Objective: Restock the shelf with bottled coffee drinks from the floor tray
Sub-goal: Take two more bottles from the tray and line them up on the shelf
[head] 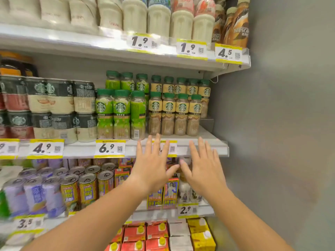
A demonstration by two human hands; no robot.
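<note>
Beige-labelled coffee bottles (pixel 175 115) with green caps stand in rows at the right end of the middle shelf (pixel 204 142). Green-labelled coffee bottles (pixel 120 115) stand just left of them. My left hand (pixel 154 165) is spread flat, fingers apart, in front of the shelf's front edge below the beige bottles. My right hand (pixel 203 169) is spread the same way beside it, thumbs nearly touching. Neither hand holds anything. The floor tray is out of view.
Stacked coffee cans (pixel 59 109) fill the middle shelf's left part. Milk-coloured bottles (pixel 159 17) stand on the top shelf, cans (pixel 87 187) and cartons (pixel 170 192) below, juice cartons (pixel 157 234) at the bottom. A grey wall (pixel 281 124) bounds the shelves on the right.
</note>
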